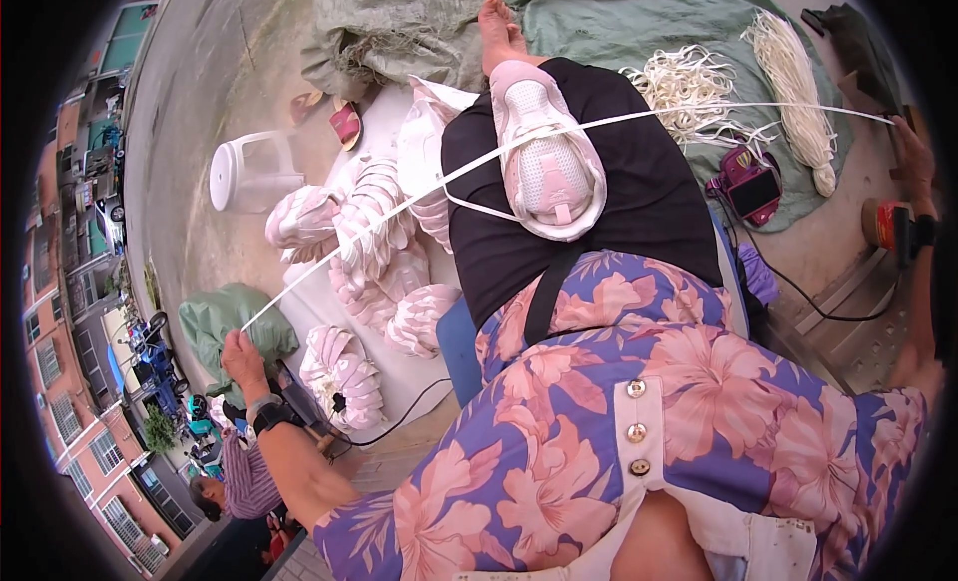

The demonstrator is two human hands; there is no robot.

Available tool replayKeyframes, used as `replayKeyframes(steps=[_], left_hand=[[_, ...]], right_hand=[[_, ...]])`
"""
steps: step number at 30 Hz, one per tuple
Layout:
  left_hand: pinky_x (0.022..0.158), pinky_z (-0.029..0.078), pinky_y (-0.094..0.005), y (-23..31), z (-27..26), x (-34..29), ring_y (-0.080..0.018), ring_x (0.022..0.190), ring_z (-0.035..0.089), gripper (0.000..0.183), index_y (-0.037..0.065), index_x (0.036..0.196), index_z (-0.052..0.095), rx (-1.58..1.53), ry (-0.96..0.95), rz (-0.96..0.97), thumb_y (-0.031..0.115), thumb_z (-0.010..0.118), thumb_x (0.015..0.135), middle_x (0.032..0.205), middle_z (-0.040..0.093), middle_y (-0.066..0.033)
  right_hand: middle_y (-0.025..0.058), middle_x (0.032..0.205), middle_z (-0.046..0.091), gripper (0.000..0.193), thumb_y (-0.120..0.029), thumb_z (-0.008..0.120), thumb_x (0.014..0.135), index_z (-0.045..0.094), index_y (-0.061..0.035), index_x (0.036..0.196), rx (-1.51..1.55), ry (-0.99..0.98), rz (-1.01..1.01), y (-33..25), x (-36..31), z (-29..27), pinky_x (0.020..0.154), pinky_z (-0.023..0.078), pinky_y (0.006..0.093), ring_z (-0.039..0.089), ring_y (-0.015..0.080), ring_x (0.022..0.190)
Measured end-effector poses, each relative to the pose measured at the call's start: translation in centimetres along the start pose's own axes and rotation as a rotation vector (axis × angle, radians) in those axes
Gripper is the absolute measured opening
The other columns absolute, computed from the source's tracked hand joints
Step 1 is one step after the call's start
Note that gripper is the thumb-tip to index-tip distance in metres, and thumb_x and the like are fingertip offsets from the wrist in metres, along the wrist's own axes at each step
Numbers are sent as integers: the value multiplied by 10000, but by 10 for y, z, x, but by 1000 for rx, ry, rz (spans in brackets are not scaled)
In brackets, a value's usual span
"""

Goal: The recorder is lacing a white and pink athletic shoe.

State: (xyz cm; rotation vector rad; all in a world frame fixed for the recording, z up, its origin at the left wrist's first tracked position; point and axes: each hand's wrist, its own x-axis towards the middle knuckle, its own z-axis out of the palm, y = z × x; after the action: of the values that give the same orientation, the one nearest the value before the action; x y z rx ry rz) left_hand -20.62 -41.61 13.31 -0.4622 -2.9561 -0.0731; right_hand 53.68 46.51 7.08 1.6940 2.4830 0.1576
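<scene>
A pink and white shoe upper (551, 187) lies across my lap on black cloth. A long white shoelace (399, 209) runs over it, pulled nearly straight between my spread arms, and appears to pass through the upper's top; a slack loop hangs at its left side. My left hand (242, 361), far out to the left, is closed on one end of the lace. Out at the right rim, my right hand (912, 160) pinches the other end; its fingers are small and partly dim there.
Stacked pink and white uppers (384, 272) lie at my left near a white plastic stool (239, 172) and a green bag (235, 321). To the right, a loose lace pile (689, 87) and a lace bundle (793, 102) rest on a green sheet, beside a dark red device (750, 187) with a cable.
</scene>
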Motion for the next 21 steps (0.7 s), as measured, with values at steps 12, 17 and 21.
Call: replayKeyframes(steps=[12,17,21], left_hand=[[334,332,-177,268,78,-85,-76,356,448,146,39,735,566,-939,-1305,-126,147,580,832,538,554,-34],[492,397,-173,364,78,-100,-41,522,489,126,55,761,577,-1057,-1259,130,146,574,848,667,567,-2],[578,375,-181,395,93,-98,-33,606,444,140,50,727,546,-1130,-1123,233,118,582,843,698,515,35]], right_hand=[[-15,654,573,265,-333,549,869,595,-85,790,1339,-1013,-111,-338,-176,12,435,409,179,514,47,513],[-40,624,509,256,-314,597,848,608,-67,783,1434,-1132,-152,-428,-190,-19,438,403,173,470,34,524],[-42,617,505,186,-272,625,838,629,-88,807,1414,-1065,-146,-463,-170,-7,401,372,190,432,28,484]])
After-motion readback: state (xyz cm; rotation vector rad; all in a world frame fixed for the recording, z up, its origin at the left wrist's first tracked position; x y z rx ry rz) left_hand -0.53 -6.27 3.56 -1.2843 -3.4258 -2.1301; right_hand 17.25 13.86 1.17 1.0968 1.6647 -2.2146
